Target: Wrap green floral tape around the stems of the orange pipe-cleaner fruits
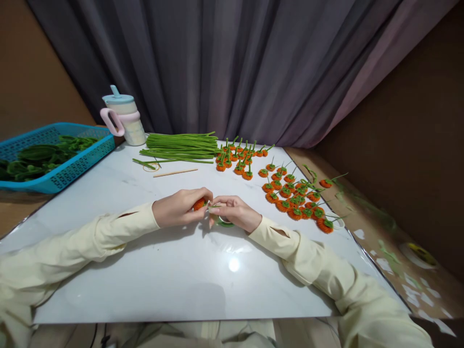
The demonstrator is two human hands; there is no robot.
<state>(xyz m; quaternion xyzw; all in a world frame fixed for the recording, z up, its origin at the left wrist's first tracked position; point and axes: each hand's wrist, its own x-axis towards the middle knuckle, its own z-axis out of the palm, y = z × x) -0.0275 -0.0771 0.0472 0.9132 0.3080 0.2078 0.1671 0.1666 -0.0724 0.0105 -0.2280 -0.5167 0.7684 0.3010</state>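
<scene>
Pinched in my left hand (pixel 183 207) is a small orange fuzzy persimmon (pixel 199 204), its stem end turned to the right. My right hand (pixel 235 211) meets it there, thumb and forefinger closed on a pale green strip of tape at the stem. A white ring with a green edge, which looks like a roll of green tape (pixel 226 223), shows beneath the right fingers and is mostly hidden by them. Finished-looking orange persimmons (pixel 284 204) with green tops and thin stems stand to the right of my hands.
Behind my hands lie green pipe cleaners (pixel 181 145) and a thin wooden stick (pixel 176 173). More persimmons (pixel 239 169) stand beside them. At the left are a lidded tumbler (pixel 132 128) and a blue basket (pixel 78 162) of green pieces. Paper scraps (pixel 411 295) lie beyond the table's right edge.
</scene>
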